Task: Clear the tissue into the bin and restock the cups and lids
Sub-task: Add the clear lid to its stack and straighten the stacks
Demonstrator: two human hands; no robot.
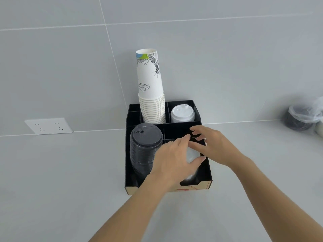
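A black organizer tray (207, 169) stands on the grey counter against the wall. In its back left compartment rises a tall stack of printed white paper cups (151, 91). A stack of white lids (182, 114) fills the back right compartment. A stack of black lids (143, 151) sits front left. My left hand (174, 161) reaches into the front right compartment and curls around a stack of clear lids (192, 155), mostly hidden. My right hand (212, 145) hovers just above them, fingers spread and touching the top.
A white wall socket (49, 126) sits low on the wall at the left. At the far right, a bin with a clear plastic liner (304, 117) stands on the counter. Grey counter surface surrounds the tray.
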